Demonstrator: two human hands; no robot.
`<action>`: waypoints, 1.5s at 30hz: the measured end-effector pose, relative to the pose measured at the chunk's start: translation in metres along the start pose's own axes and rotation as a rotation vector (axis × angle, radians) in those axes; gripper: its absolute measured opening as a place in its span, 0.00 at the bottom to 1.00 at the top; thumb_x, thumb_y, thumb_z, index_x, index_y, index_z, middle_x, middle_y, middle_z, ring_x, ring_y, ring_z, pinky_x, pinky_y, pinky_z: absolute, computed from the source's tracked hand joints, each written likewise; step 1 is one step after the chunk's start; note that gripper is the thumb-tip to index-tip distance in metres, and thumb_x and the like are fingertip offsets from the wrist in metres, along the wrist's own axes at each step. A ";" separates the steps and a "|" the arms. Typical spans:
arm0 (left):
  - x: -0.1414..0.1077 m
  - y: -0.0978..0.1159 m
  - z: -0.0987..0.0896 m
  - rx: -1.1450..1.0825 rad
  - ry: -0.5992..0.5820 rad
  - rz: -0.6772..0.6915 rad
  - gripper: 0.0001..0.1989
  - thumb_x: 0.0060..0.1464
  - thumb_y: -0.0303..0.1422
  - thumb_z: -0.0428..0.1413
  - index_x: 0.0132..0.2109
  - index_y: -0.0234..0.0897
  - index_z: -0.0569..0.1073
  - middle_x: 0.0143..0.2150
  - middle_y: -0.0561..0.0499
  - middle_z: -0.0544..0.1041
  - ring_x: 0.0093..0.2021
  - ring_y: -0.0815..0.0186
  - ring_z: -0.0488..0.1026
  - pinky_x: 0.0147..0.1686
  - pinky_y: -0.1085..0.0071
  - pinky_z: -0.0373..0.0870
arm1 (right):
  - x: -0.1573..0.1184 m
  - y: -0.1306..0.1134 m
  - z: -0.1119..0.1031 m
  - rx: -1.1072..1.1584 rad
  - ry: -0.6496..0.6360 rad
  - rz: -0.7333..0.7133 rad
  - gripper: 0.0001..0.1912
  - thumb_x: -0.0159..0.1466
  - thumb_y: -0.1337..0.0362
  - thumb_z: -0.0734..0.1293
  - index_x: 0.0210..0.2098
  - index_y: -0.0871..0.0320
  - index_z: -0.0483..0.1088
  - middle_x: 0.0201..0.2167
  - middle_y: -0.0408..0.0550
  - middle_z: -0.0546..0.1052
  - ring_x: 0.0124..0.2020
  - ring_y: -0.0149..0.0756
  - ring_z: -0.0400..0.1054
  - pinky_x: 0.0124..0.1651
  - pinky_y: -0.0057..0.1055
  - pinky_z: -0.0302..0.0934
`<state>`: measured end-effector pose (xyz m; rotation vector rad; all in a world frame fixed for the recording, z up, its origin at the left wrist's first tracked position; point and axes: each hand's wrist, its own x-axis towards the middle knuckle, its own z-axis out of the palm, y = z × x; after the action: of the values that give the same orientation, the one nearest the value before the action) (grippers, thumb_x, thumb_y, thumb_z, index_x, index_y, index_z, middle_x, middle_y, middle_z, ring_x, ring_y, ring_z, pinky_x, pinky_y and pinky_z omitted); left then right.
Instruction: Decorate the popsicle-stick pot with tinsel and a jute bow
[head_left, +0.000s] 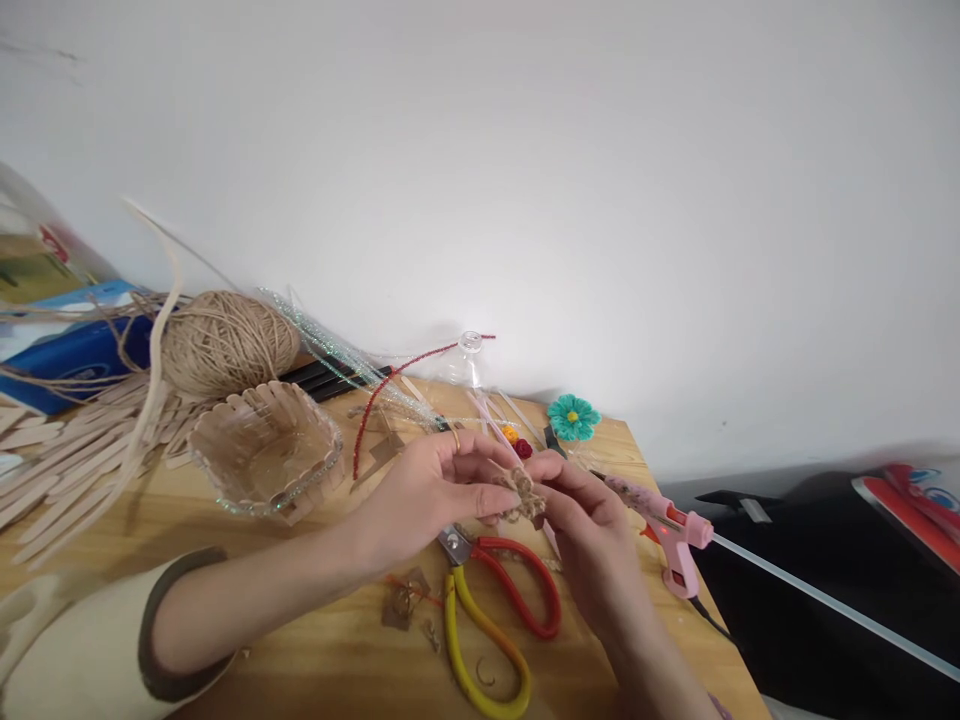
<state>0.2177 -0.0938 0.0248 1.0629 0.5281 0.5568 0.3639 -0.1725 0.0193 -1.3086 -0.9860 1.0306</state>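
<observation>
Between both hands, above the middle of the table, is a small brown twine flower. My left hand pinches it from the left with thumb and fingers. My right hand grips its right side, the fingers bent around the edge. Below the hands lie scissors with one red and one yellow handle; their blades are partly hidden by my left hand. A little brown card square with twine on it rests left of the scissors.
A pink glue gun with a long glue stick lies at the right edge. At left are a stick-sided basket, a twine ball and many wooden sticks. Behind the hands stand a clear bottle and a teal flower.
</observation>
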 end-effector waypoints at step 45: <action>0.001 -0.001 0.005 0.030 0.060 -0.107 0.04 0.39 0.27 0.59 0.28 0.33 0.73 0.25 0.54 0.74 0.26 0.73 0.68 0.28 0.76 0.66 | -0.011 -0.018 0.006 -1.065 0.198 -1.025 0.11 0.54 0.79 0.67 0.33 0.58 0.69 0.23 0.45 0.71 0.25 0.31 0.65 0.26 0.30 0.62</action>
<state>0.2219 -0.0962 0.0256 1.0425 0.6440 0.4888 0.3560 -0.1817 0.0376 -1.3423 -1.8542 -0.4976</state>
